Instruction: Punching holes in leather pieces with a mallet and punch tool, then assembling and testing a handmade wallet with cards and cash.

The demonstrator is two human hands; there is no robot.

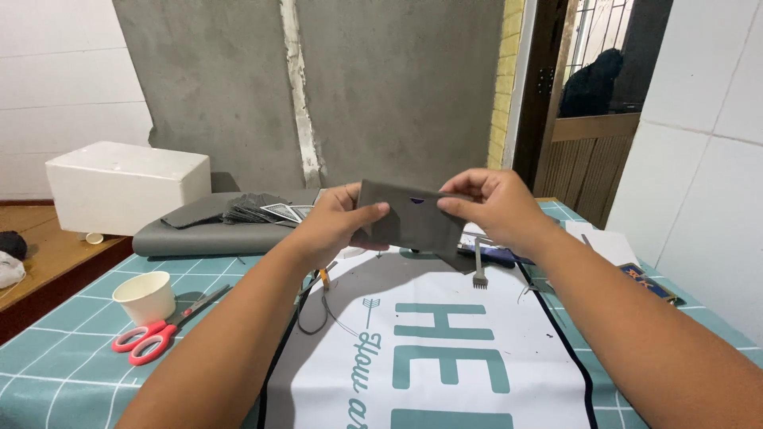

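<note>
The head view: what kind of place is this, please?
Probably a small home craft workshop, perhaps for leatherwork. Both hands, left hand and right hand, hold a grey sheet piece above a teal gridded table cover, with red scissors and a pronged punch tool nearby.

A home craft workshop is showing here: scissors [151, 334], a pronged punch [479, 268] and stacked grey sheets [208, 226] are lying on the checked surface [63, 373] beside bare plaster.

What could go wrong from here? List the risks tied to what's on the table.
The pronged punch lies just under the hands; lowering the right hand could land it on the prongs. The grey piece is pinched only at its sides between both hands, left hand too, so it might slip. A left elbow sweep could tip the paper cup.
</note>
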